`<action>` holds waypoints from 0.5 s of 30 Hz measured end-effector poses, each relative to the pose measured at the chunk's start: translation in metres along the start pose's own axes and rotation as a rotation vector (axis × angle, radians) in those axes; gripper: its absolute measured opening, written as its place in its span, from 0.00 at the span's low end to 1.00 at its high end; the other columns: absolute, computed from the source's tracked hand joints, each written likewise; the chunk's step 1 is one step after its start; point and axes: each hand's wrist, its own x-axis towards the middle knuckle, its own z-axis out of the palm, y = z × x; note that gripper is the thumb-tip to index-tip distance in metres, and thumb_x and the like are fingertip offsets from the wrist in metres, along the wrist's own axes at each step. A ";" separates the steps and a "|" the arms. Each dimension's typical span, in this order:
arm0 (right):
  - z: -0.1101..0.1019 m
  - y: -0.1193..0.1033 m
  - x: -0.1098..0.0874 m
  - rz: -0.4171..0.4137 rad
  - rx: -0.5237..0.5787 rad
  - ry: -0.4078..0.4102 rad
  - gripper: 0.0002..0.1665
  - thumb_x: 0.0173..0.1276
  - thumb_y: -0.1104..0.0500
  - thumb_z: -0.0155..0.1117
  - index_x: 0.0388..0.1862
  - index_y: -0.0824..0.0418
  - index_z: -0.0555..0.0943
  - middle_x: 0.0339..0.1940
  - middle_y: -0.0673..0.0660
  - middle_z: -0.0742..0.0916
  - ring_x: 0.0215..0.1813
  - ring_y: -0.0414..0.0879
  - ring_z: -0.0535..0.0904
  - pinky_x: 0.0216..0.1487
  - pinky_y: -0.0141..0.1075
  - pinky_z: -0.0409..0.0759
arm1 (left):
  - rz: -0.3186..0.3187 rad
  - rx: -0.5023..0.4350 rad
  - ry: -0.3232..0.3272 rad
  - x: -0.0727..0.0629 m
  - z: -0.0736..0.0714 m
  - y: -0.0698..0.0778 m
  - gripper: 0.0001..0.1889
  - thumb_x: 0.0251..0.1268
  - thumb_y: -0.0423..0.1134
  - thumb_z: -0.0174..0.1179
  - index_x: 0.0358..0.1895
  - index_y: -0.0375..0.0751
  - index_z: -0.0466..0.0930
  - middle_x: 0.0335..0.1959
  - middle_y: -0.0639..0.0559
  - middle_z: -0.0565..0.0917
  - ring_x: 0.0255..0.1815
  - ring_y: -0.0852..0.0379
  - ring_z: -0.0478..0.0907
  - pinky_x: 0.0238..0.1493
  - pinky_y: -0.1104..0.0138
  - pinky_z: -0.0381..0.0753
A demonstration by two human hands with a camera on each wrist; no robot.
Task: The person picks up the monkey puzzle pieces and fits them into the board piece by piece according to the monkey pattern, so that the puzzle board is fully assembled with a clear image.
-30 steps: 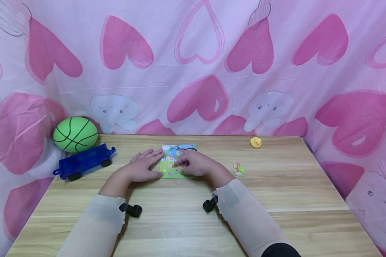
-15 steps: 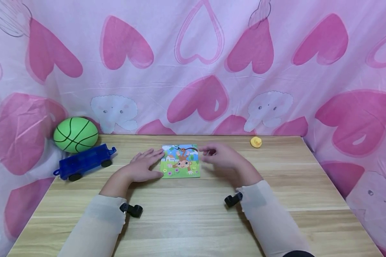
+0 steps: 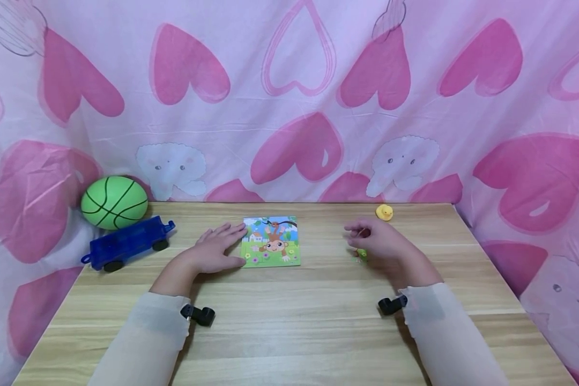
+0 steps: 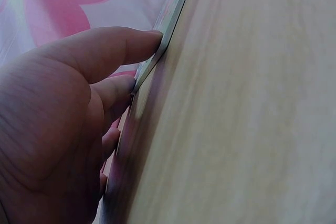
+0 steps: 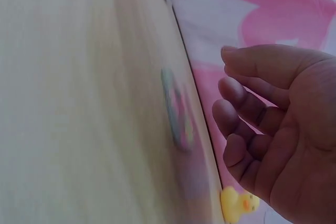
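Observation:
A square picture board (image 3: 272, 245) printed with an upside-down monkey, a house and flowers lies on the wooden table. My left hand (image 3: 216, 252) rests flat at its left edge, fingers spread; in the left wrist view, thumb and fingertips touch the side of the board (image 4: 172, 24). To the right, my right hand (image 3: 380, 241) hovers over a small green-and-red printed piece (image 3: 360, 256), partly covering it in the head view. In the right wrist view the right hand (image 5: 289, 124) has loosely curled fingers with nothing between them, and the blurred piece (image 5: 178, 111) lies apart from the fingertips.
A yellow rubber duck (image 3: 384, 213) sits near the table's back edge, just beyond the right hand. At the back left are a green ball with black lines (image 3: 114, 202) and a blue toy wagon (image 3: 127, 243). Pink heart-print cloth (image 3: 299, 150) hangs behind the table (image 3: 289, 321).
My right hand has left the picture board, uncovering the monkey, and moved right to above the small piece. The left hand has stayed at the board's left edge.

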 end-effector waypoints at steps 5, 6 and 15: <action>-0.006 0.015 -0.006 0.017 -0.031 -0.005 0.28 0.74 0.53 0.73 0.71 0.55 0.82 0.58 0.56 0.89 0.57 0.50 0.82 0.55 0.37 0.85 | 0.003 0.000 0.005 0.000 0.001 0.000 0.48 0.68 0.64 0.64 0.88 0.59 0.54 0.91 0.55 0.53 0.93 0.38 0.39 0.87 0.30 0.34; -0.007 0.018 -0.007 0.018 -0.033 -0.005 0.29 0.74 0.53 0.74 0.71 0.56 0.81 0.59 0.56 0.89 0.58 0.51 0.82 0.54 0.36 0.85 | 0.003 0.000 0.006 0.000 0.001 0.000 0.48 0.68 0.65 0.64 0.88 0.59 0.54 0.91 0.55 0.53 0.93 0.38 0.39 0.87 0.30 0.34; -0.011 0.028 -0.010 0.022 0.017 -0.063 0.30 0.66 0.58 0.80 0.66 0.62 0.84 0.51 0.60 0.86 0.50 0.49 0.76 0.45 0.30 0.81 | 0.002 -0.003 0.004 0.001 0.000 -0.002 0.49 0.68 0.65 0.64 0.88 0.60 0.54 0.91 0.55 0.53 0.93 0.38 0.39 0.87 0.31 0.33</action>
